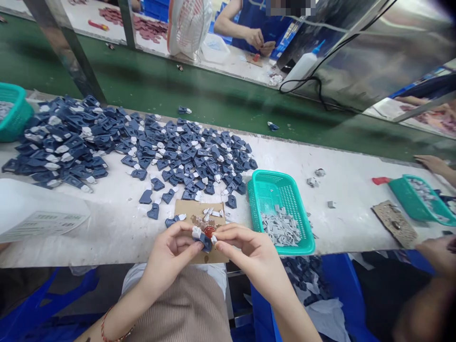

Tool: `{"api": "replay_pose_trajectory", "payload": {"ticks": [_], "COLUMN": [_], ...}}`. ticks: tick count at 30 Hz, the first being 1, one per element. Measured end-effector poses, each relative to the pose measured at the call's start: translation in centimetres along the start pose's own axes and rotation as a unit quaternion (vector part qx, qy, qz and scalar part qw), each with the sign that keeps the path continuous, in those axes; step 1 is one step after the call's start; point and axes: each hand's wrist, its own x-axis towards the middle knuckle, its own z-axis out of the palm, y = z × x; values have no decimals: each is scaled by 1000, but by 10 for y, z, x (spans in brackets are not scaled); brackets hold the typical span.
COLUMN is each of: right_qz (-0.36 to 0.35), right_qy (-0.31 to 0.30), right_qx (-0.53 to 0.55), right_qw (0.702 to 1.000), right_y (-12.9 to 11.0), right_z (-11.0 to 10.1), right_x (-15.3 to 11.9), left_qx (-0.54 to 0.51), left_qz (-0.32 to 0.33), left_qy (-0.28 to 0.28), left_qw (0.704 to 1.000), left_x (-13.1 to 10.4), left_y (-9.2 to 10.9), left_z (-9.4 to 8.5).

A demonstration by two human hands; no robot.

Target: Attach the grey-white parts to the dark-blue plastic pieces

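Over the table's front edge, my left hand (177, 247) pinches a dark blue plastic part (205, 242) with a white piece at its upper end. My right hand (245, 242) is closed on a small white piece (214, 239), held close to the blue part's right side. Behind the fingers lies a cardboard sheet (183, 207) with several light grey pieces (213, 213) and a red round object (209, 231) on it. A large pile of blue parts (185, 147) spreads across the table behind and to the left.
A green basket (253, 199) of grey pieces stands right of the cardboard. A white bottle (39, 211) lies at the left. Beyond the table runs a green belt (142, 85). A person (245, 33) works across it; another person's hands (436, 251) show at the right.
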Motion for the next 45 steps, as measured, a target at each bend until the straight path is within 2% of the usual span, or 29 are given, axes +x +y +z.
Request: {"api": "replay_pose_trajectory", "payload": {"ticks": [3, 10, 20, 25, 28, 34, 39, 42, 45], "right_qz": [6, -36, -52, 11, 36, 43, 26, 26, 30], "right_qy": [-9, -1, 5, -43, -29, -44, -4, -10, -10], "right_qx": [20, -35, -54, 46, 104, 171, 150, 144, 129], "right_qw": [1000, 999, 997, 998, 994, 983, 988, 989, 991], "right_y": [-2, -8, -9, -5, -1, 1, 1, 1, 3], "right_z": [4, 8, 12, 9, 14, 37, 41, 38, 37], "right_x": [0, -2, -3, -1, -2, -4, -1, 1, 2], "left_qx": [1, 1, 11, -3, 17, -37, 19, 52, 136], "left_qz": [7, 14, 48, 39, 59, 70, 90, 119, 169], "left_qy": [1, 17, 16, 22, 38, -24, 35, 4, -42], "left_qw": [1000, 1000, 999, 999, 997, 997, 995, 991, 975], "left_x": [-2, -5, -9, -10, -9, -8, -4, -1, 4], "left_y": [2, 6, 4, 4, 8, 11, 6, 9, 19], "left_z": [2, 3, 1, 1, 4, 13, 13, 9, 5]}}
